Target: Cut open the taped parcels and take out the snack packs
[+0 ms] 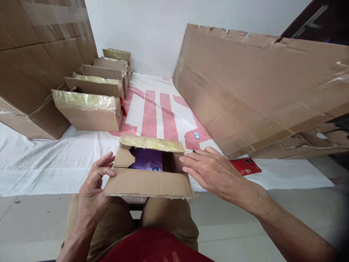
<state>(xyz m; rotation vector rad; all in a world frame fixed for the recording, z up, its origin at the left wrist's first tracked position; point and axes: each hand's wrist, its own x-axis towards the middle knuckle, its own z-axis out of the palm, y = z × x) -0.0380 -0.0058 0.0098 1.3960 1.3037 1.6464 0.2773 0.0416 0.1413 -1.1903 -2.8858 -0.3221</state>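
A small cardboard box [149,182] lies at the table's front edge, just above my lap. Its long front flap is folded out toward me, and the back flap with yellowish tape stands up. Inside sits a purple pack [147,159] with a small blue label, partly covered by the left end flap. My left hand [95,178] grips the box's left end, fingers bent against its front corner. At the other end, my right hand [203,165] has its fingers and thumb on the right end flap, which leans inward. The far fingertips are partly hidden.
Several open cardboard boxes [95,116] stand in a row at left, beside a large carton [35,72]. A big cardboard panel [253,83] leans along the right. A red phone [247,166] lies behind my right wrist. The table has a white and pink cloth [149,112].
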